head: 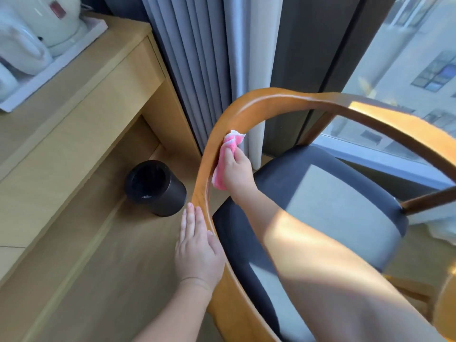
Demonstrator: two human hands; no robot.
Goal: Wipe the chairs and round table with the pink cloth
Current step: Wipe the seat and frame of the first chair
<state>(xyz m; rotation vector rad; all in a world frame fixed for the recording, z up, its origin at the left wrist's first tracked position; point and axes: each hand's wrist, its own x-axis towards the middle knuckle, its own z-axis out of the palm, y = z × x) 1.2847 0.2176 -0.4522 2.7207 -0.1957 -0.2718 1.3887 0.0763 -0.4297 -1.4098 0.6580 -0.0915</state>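
Observation:
A wooden chair (271, 99) with a curved back rail and a dark seat cushion (333, 183) fills the right half of the view. My right hand (238, 172) grips the pink cloth (225, 156) and presses it against the inner face of the rail on its left side. My left hand (197, 250) lies flat with straight fingers against the outer side of the same rail, lower down. The round table is not in view.
A black cylindrical bin (155, 187) stands on the wooden floor left of the chair. A wooden desk (81, 95) carries a tray with a white kettle (49, 18). Grey curtains (197, 58) and a window (407, 70) lie behind the chair.

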